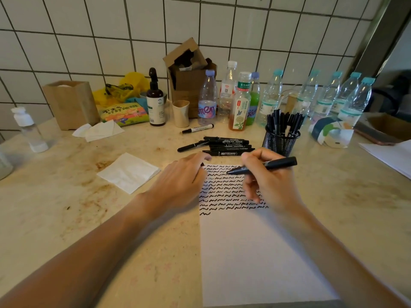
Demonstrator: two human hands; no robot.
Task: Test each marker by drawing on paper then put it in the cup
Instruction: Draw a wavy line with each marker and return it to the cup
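Right hand [270, 178] is pinching a black marker [262, 166], tip over the squiggle rows at the top of the paper [255, 252]; left hand [180, 183] is lying at the sheet's upper left edge, fingers curled, apparently gripping a small dark piece. Mesh cup [280, 142] is standing just beyond the sheet's top right corner, loose markers [224, 146] lying beside it; the paper's lower half is sitting unmarked.

A wall of white square tiles [133, 34] with dark grout lines is running behind a beige, marble-patterned countertop [66, 196] that is showing brownish stains. At the upper right a dark metal frame [378, 41] is slanting down beside the tiles, with a dim space opening past it. Soft, even light is falling across the counter.
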